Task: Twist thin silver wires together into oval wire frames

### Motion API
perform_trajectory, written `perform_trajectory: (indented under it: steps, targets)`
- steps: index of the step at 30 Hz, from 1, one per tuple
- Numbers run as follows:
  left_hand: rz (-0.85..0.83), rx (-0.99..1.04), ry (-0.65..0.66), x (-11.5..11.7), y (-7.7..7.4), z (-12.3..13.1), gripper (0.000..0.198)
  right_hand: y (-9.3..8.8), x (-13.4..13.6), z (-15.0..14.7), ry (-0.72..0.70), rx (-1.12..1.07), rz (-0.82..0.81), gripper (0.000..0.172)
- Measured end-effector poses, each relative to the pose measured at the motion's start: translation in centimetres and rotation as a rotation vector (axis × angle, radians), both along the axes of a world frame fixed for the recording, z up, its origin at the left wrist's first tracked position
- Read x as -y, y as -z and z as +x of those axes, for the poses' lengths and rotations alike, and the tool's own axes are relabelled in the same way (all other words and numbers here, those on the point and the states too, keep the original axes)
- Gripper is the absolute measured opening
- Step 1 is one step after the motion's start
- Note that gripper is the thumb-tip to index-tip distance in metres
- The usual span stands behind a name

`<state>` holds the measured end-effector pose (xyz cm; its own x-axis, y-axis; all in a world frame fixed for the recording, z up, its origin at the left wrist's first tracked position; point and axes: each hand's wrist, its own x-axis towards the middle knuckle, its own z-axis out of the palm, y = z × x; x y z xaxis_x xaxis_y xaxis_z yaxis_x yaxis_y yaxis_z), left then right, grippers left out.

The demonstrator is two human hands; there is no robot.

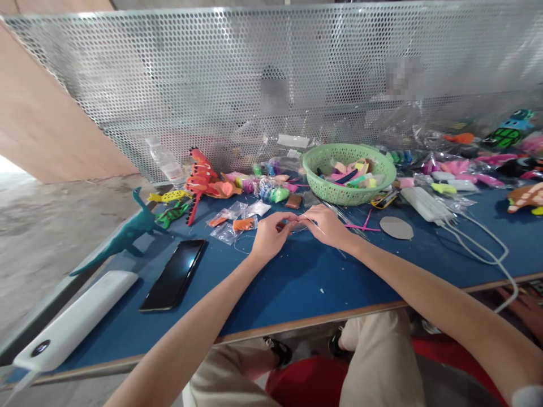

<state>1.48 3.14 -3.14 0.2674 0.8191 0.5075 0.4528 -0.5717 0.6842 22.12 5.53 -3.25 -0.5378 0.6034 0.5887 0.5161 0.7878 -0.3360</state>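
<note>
Both my hands meet at the middle of the blue table. My left hand is closed, its fingertips pinching a small clear plastic bag that lies between the hands. My right hand is closed on the same bag from the other side, with a thin strip sticking out near its fingers. What is inside the bag is too small to make out. Just left of my left hand lie small clear bags with orange pieces.
A green basket of coloured pieces stands behind my hands. Left: a black phone, a white power bank, a teal dinosaur, an orange dinosaur. Right: a grey disc, white charger and cable. A perforated metal screen backs the table.
</note>
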Motion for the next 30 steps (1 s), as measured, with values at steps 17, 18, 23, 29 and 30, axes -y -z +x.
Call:
perform_trajectory:
  steps: [17, 18, 23, 29, 30]
  targets:
    - [0.223, -0.184, 0.046, 0.6, -0.8, -0.1, 0.017, -1.1, 0.2, 1.0, 0.039, 0.068, -0.161, 0.024]
    - [0.175, -0.151, 0.033, 0.6, -0.9, 0.0, 0.016, -1.2, 0.3, 1.1, 0.034, 0.067, -0.156, 0.024]
    - [-0.054, -0.035, 0.014, 0.4, -0.7, 0.0, 0.018, -1.8, 0.5, 1.2, 0.057, 0.155, 0.048, 0.008]
    - [-0.123, 0.023, 0.018, 0.2, -0.5, 0.1, 0.022, -2.0, 0.7, 0.9, 0.096, 0.264, 0.274, 0.007]
    - [-0.114, 0.023, 0.022, 0.2, -0.5, 0.1, 0.022, -2.0, 0.7, 0.9, 0.099, 0.278, 0.307, 0.009]
